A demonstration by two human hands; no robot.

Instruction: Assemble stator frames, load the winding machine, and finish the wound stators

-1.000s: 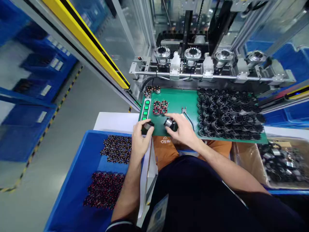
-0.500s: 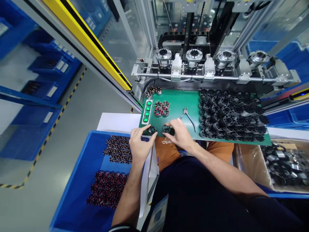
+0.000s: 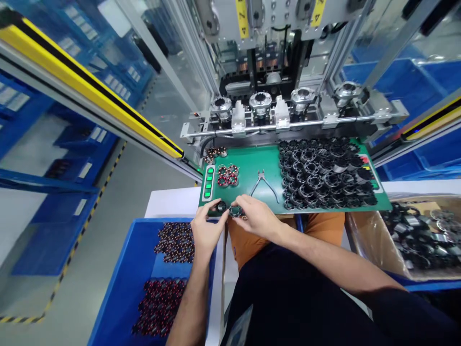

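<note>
At the front left edge of the green work surface [image 3: 248,154], my left hand [image 3: 207,228] has thumb and fingers around a black motor stator core [image 3: 221,206]. Close to its right, my right hand [image 3: 257,216] grips a second stator core [image 3: 236,211] between thumb and fingers, its ring facing up. The two cores are nearly side by side. Behind them stand several wound stators [image 3: 228,175] with copper and red wire. A pair of wire cutters [image 3: 264,185] with its handles spread lies right of these.
Rows of black stator cores [image 3: 324,173] fill the right side. A green-lit button panel [image 3: 208,182] sits at the left. Blue bin [image 3: 118,274] holds wound stators; a lined carton [image 3: 363,240] holds loose cores. Machine fixtures [image 3: 260,103] line the back.
My right hand has brought its core leftward, close to the one in my left hand. The whole view has shifted, and a machine head with yellow labels now shows at the top.
</note>
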